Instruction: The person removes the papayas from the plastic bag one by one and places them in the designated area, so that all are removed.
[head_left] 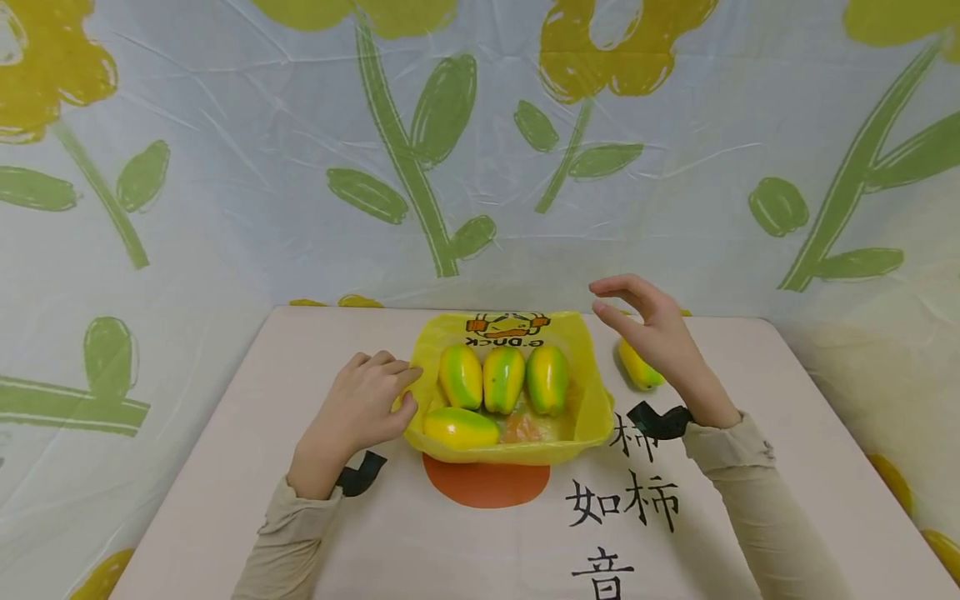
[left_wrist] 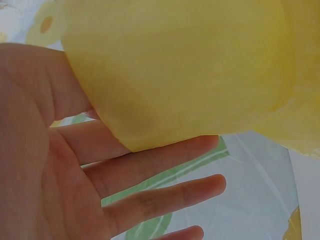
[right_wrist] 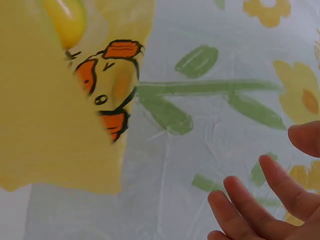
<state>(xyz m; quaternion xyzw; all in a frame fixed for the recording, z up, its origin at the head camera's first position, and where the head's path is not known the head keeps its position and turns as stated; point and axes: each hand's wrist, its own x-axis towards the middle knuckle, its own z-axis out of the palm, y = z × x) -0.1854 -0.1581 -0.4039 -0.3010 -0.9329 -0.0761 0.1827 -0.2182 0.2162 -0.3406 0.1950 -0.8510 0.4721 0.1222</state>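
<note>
Item: one thin yellow plastic bag point(head_left: 517, 454) with a duck print, on the pale worktop point(head_left: 390, 542) between my hands. Mouth upward, spread like a tray, longer side running left to right; lettering on its far wall stands upside down to me.

Item: three glossy yellow-and-green mango-shaped fruits point(head_left: 503, 380), abreast inside the bag, long axes pointing away from me.

Item: one fourth fruit point(head_left: 461, 427), glossy yellow and green, near left corner of the bag, lying crosswise.

Item: one loose yellow-green fruit point(head_left: 637, 367), on the worktop right of the bag, slanting from far left to near right; partly covered by my right hand point(head_left: 652, 327).

Right grip: raised beside the loose fruit, spread, thumb apart from fingers.

Left grip: my left hand point(head_left: 366, 402) at the bag's left rim. Yellow film hides the thumb and index tips in the wrist view, so I cannot tell whether they pinch.

Partly hidden: an orange printed disc point(head_left: 487, 486) under the bag's near edge; the topmost black character point(head_left: 636, 442), behind my black wristband point(head_left: 660, 421).
</note>
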